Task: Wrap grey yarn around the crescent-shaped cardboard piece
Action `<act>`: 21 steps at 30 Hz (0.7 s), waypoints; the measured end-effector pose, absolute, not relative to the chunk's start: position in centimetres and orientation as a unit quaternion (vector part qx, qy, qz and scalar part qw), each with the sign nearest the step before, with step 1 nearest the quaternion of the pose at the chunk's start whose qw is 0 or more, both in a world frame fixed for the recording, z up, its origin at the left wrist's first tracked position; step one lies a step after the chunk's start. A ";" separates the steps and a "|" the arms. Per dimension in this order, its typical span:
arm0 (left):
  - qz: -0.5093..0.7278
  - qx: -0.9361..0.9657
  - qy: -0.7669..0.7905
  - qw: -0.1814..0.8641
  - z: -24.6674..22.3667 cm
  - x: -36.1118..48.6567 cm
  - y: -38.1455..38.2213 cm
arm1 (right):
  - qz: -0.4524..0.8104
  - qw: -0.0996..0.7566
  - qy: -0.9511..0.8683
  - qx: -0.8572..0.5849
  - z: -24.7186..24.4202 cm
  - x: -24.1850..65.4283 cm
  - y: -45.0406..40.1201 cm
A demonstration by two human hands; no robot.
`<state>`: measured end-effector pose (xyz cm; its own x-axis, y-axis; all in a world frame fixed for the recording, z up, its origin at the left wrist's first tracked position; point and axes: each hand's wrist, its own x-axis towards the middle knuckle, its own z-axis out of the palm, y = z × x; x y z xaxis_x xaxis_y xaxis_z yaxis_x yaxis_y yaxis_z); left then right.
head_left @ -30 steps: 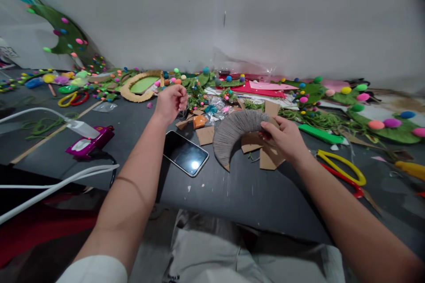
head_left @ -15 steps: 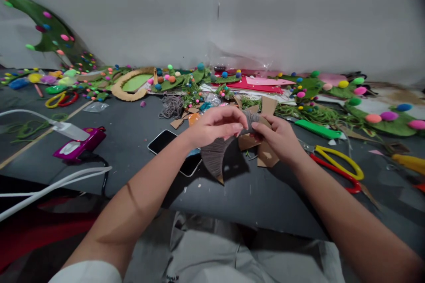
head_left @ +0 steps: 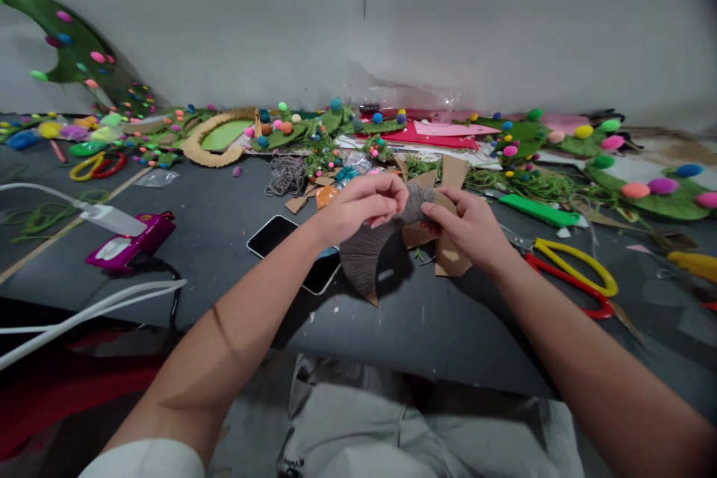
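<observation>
A curved cardboard piece wrapped in grey yarn (head_left: 361, 265) is held above the dark table. Its pointed lower tip shows bare brown card. My right hand (head_left: 467, 224) pinches its upper right end between thumb and fingers. My left hand (head_left: 367, 203) is closed beside the wrapped upper part, fingertips bunched together; whatever they pinch is too small to make out. Under my left wrist lies a smartphone (head_left: 274, 235), partly covered by the arm. Cut cardboard pieces (head_left: 452, 261) lie behind and below the right hand.
Red-and-yellow-handled scissors (head_left: 576, 276) and a green cutter (head_left: 541, 210) lie to the right. A grey yarn tangle (head_left: 287, 175) sits behind the phone. A purple device (head_left: 131, 243) with a white cable is at left. Green felt pieces with pompoms (head_left: 285, 133) line the wall.
My left hand has shifted slightly left, uncovering more of the wrapped yarn near the right hand. My right hand keeps its pinch on the piece. The view has moved slightly.
</observation>
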<state>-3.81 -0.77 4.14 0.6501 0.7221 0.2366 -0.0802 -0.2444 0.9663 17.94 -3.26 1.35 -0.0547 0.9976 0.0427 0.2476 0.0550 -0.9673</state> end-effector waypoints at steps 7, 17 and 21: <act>0.394 0.642 0.271 0.599 4.1 -4.1 0.4 | 0.448 0.437 -0.563 -0.540 1.0 17.9 -3.0; 0.407 0.672 0.319 0.530 3.4 -5.0 1.7 | 0.434 0.436 -0.577 -0.537 1.1 17.8 -3.2; 0.418 0.692 0.310 0.500 3.3 -5.2 1.8 | 0.437 0.436 -0.574 -0.538 1.2 17.7 -3.2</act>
